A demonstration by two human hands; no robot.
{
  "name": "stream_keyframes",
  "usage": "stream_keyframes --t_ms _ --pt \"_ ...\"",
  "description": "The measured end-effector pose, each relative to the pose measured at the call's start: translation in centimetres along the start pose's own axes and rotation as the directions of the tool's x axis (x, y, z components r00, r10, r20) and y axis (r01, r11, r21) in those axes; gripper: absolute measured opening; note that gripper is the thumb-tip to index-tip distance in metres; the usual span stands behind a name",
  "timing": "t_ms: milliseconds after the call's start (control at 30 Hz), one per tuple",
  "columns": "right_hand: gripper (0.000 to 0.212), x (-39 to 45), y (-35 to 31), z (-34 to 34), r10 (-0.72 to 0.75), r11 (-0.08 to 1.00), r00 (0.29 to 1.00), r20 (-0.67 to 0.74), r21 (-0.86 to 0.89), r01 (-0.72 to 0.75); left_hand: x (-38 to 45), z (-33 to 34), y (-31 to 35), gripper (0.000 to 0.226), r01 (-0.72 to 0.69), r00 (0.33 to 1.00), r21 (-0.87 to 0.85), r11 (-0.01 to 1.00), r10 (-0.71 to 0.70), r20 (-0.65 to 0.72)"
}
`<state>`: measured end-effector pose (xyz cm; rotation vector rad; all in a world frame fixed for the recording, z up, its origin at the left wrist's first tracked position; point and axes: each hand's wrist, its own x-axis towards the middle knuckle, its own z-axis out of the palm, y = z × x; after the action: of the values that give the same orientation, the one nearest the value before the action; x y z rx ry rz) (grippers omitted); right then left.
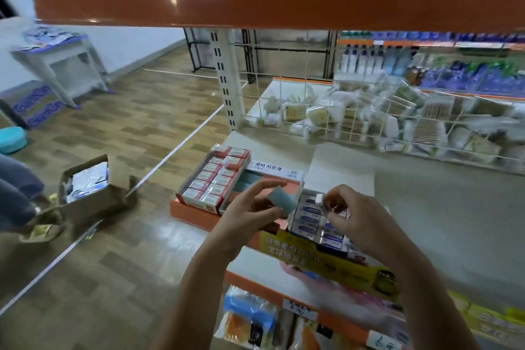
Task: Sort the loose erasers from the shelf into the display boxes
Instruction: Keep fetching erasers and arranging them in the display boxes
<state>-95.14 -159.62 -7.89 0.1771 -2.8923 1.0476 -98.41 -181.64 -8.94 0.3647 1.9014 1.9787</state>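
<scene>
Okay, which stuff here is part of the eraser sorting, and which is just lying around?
Part of the job:
- blue eraser held in the left hand
- small white eraser pinched by the right hand
- red eraser box
- blue-label eraser box

Just lying about:
- cardboard box on the floor
- wire baskets of packets
- white table

Bare shelf [443,207] right of boxes [318,224]; wire bins [397,122] behind.

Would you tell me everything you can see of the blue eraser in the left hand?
The blue eraser is a plain pale-blue block, matte and unwrapped as far as the blur shows. The left hand pinches it between thumb and fingers, tilted, above the middle display box, which holds blue and pink blocks. Only that hand visibly touches it.
</scene>
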Motion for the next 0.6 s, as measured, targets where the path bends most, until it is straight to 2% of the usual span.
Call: stream_keyframes --t_ms 233,433,600 --pt "0.008 -1.4 0.2 0.8 0.026 0.990 1.000 0.013 -0.137 -0.024 2.3 -1.2 0.2 0.041 -0.015 0.987 -0.007 1.000 0.016 0.160" --pt "0.014 -2.4 -0.3 2.7 0.191 0.946 0.981 -0.033 -0.260 -0.193 4.2 -2.6 0.1 0.037 -0.007 0.973 0.073 0.997 -0.011 0.231" --pt "0.012 -2.4 -0.8 3.1 0.236 0.922 0.966 -0.109 -0.287 -0.258 4.8 -4.1 -0.5 0.039 -0.005 0.968 0.089 0.996 -0.017 0.250"
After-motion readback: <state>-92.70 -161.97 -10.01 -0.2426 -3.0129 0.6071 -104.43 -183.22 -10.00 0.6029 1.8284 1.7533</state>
